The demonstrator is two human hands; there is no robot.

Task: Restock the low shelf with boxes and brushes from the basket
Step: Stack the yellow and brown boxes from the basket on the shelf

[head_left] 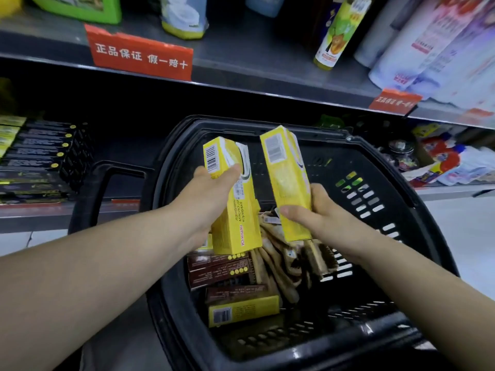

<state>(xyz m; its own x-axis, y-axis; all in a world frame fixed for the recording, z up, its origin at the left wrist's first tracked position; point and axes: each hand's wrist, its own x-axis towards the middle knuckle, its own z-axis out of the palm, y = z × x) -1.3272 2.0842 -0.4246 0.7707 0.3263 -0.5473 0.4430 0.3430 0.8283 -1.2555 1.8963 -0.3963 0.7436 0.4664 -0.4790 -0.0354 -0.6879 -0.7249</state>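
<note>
My left hand (211, 194) grips a long yellow box (238, 210) held upright above the black basket (401, 210). My right hand (316, 212) grips a second yellow box (288, 183) beside it, also upright, a small gap apart from the first. Down in the basket lie brown boxes (218, 269), another yellow box (243, 309) and several wooden brushes (292, 261). The low shelf (61, 212) is to the left, with stacked dark boxes (40, 162) on it.
An upper grey shelf (241, 57) with red labels, bottles and packets overhangs the basket. More packaged goods (450, 159) sit on the low shelf at the right. The basket's handle (104, 183) sticks out to the left. Pale floor shows at the right.
</note>
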